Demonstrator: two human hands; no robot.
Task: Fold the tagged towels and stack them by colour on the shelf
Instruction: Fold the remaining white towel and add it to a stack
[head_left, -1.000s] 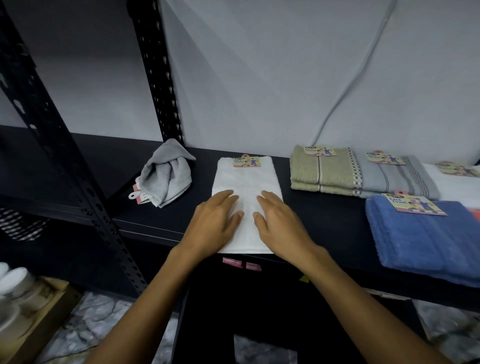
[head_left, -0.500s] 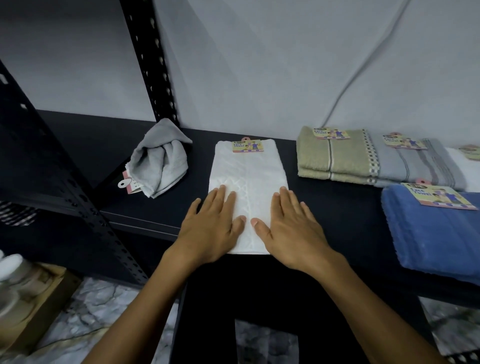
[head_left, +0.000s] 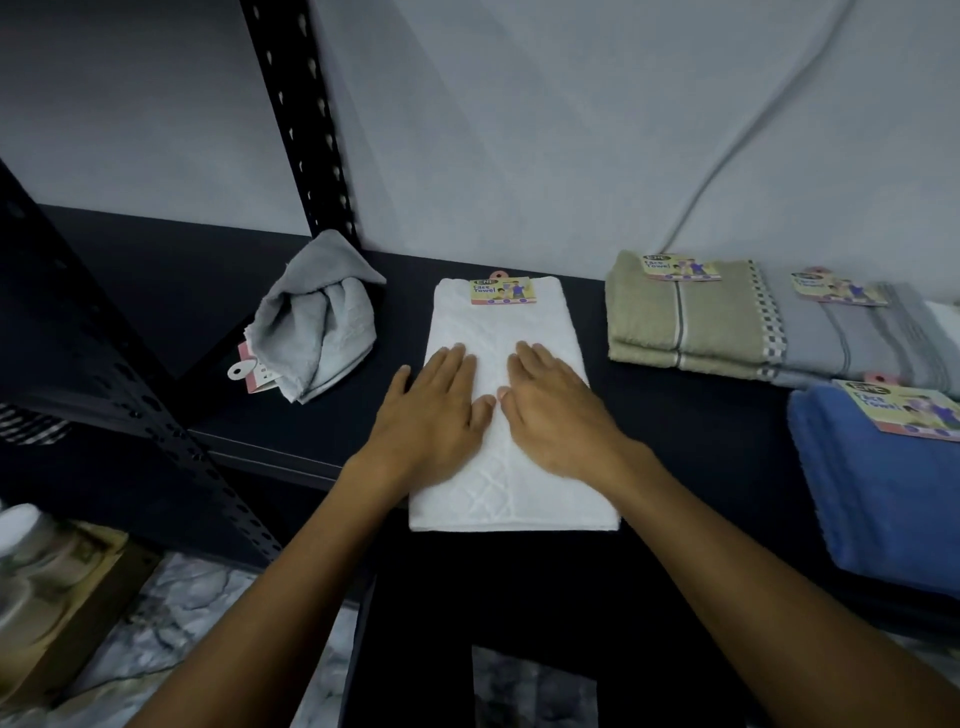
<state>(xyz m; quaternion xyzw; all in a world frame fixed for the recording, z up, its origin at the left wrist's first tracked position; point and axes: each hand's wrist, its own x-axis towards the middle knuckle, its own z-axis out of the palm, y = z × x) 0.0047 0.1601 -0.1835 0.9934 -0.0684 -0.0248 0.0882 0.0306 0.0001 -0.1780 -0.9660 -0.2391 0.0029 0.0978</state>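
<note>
The folded white towel (head_left: 511, 415) is laid on the dark shelf (head_left: 691, 431), pressed flat by the left hand (head_left: 434, 423) and right hand (head_left: 553, 415), fingers straight, grasping nothing. At ten o'clock a crumpled grey towel (head_left: 317, 325) is seen.

A folded towel (head_left: 506, 332) lies on the shelf (head_left: 675, 415), with its tag (head_left: 501, 291) at the far end. Both hands rest flat on it, the left hand (head_left: 431, 415) beside the right hand (head_left: 556, 415). A crumpled towel (head_left: 317, 332) sits to its left, folded stacks (head_left: 691, 322) to its right.
</note>
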